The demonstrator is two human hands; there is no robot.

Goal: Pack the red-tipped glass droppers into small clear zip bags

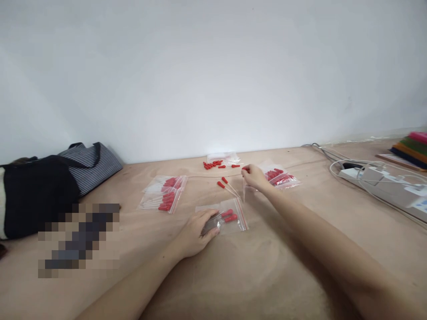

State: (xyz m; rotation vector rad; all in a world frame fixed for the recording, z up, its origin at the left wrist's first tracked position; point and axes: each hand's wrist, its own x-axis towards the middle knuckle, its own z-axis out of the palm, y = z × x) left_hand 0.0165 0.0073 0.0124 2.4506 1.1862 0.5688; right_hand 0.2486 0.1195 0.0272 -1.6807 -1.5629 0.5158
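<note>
At the front middle of the table, my left hand (200, 229) is closed on the left end of a clear zip bag (243, 222). Inside that bag lie droppers with red bulbs (230, 218). My right hand (255, 176) pinches a dropper (243, 189) by its red bulb, and its thin tube points down toward the table. Two loose droppers (225, 183) lie on the table between my hands, bulbs toward the wall. Under and behind my right hand are filled zip bags of droppers (282, 178), partly covered by the hand.
Filled zip bags (165, 195) lie at left. Loose red bulbs (213, 165) and another clear bag (225, 157) sit near the wall. A striped bag (100, 166) and black bag (43, 191) stand far left. Right are a power strip (383, 184), cables (343, 161) and coloured stacked items (412, 149).
</note>
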